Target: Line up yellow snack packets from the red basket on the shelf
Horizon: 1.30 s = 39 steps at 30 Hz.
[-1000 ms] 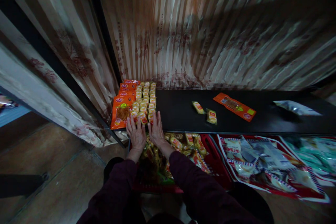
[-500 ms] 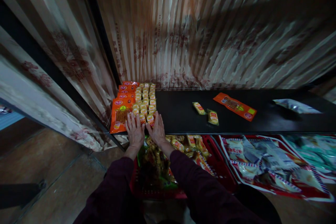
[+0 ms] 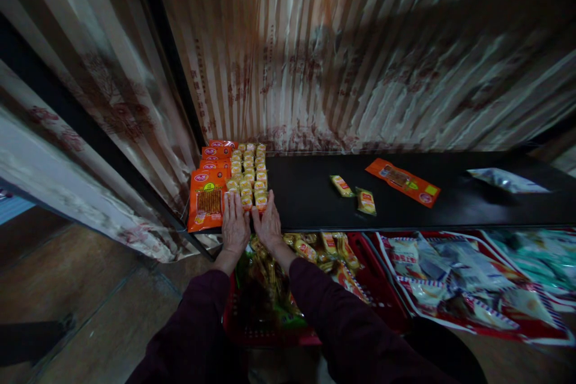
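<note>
Small yellow wrapped snack packets [image 3: 248, 175] stand in tight rows and columns at the left end of a black shelf [image 3: 310, 192]. Against the front of these rows lies my left hand [image 3: 235, 231], fingers stretched out flat. My right hand [image 3: 269, 227] rests at the front right of the same rows, also with straight fingers, wrapping around nothing. Both hands touch the packets nearest the shelf's front edge. Orange snack bags [image 3: 209, 197] stand in a row just left of my left hand.
Two loose yellow packets [image 3: 366, 201], an orange bag [image 3: 402, 182] and a silvery bag [image 3: 506, 180] lie farther right on the shelf. Below it are a red basket [image 3: 382, 294] of yellow packets and a basket of white bags [image 3: 463, 270]. Curtains [image 3: 315, 60] hang behind.
My left hand has shifted slightly right, its fingers closer together. The front packets sit a little straighter in their rows. My right hand has barely moved.
</note>
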Each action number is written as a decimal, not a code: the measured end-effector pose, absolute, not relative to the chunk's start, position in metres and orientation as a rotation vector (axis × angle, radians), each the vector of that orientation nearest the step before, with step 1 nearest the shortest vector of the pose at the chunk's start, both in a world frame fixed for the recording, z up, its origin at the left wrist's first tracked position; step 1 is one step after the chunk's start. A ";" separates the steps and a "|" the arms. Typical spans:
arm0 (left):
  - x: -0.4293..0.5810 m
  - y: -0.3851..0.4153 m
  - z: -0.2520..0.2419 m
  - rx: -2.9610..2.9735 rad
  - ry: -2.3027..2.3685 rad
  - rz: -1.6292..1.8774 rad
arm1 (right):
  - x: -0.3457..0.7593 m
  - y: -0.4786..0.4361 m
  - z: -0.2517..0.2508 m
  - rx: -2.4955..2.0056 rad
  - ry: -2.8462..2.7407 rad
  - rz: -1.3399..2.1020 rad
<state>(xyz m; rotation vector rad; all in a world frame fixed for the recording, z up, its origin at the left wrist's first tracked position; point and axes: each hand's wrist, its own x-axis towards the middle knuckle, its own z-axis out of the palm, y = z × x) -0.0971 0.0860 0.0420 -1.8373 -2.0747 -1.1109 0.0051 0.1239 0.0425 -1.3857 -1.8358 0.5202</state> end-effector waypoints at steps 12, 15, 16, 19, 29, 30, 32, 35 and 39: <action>-0.092 0.103 0.039 -1.753 -2.088 -1.341 | -0.004 0.130 0.036 -1.356 -1.738 0.484; -0.091 0.107 0.041 -1.705 -2.120 -1.437 | -0.006 0.132 0.040 -1.357 -1.685 0.514; -0.090 0.108 0.042 -1.694 -2.132 -1.462 | -0.006 0.132 0.041 -1.364 -1.667 0.526; -0.088 0.111 0.044 -1.680 -2.158 -1.503 | -0.006 0.133 0.046 -1.417 -1.624 0.592; -0.084 0.114 0.054 -1.686 -2.128 -1.500 | -0.005 0.133 0.050 -1.489 -1.540 0.635; -0.084 0.114 0.053 -1.690 -2.116 -1.511 | -0.005 0.133 0.049 -1.486 -1.532 0.632; -0.084 0.114 0.051 -1.697 -2.090 -1.534 | -0.005 0.134 0.048 -1.475 -1.522 0.630; -0.085 0.116 0.048 -1.699 -2.068 -1.540 | -0.006 0.134 0.046 -1.471 -1.511 0.617; -0.086 0.117 0.048 -1.688 -2.092 -1.515 | -0.008 0.135 0.047 -1.503 -1.523 0.608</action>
